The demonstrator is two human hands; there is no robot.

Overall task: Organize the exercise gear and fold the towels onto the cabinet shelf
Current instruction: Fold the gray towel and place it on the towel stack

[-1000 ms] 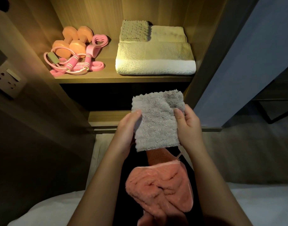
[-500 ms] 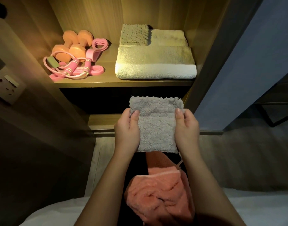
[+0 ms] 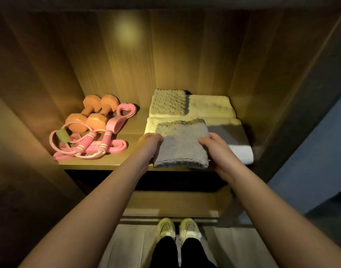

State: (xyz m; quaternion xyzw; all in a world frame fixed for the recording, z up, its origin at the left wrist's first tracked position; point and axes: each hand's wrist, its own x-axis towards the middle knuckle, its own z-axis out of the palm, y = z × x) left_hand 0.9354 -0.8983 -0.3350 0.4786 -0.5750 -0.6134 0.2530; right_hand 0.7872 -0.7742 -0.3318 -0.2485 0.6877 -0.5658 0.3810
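A folded grey towel point(image 3: 182, 145) lies on top of the large white towel point(image 3: 241, 151) at the front of the wooden cabinet shelf point(image 3: 107, 163). My left hand point(image 3: 151, 141) grips its left edge and my right hand point(image 3: 214, 147) grips its right edge. Behind it lie a small textured beige cloth point(image 3: 168, 102) and a cream towel point(image 3: 210, 106). On the shelf's left side sit two orange dumbbells point(image 3: 92, 115), a pink skipping rope point(image 3: 82, 146) and a pink heart-shaped grip tool point(image 3: 119, 118).
The cabinet's wooden side walls point(image 3: 49, 78) close in the shelf on both sides. A dark gap and a lower shelf point(image 3: 173, 202) lie beneath. My two light shoes point(image 3: 178, 228) stand on the floor below.
I have stood up and both hands carried the grey towel from in front of my lap up onto the white towel on the shelf. The pink towel has left the view.
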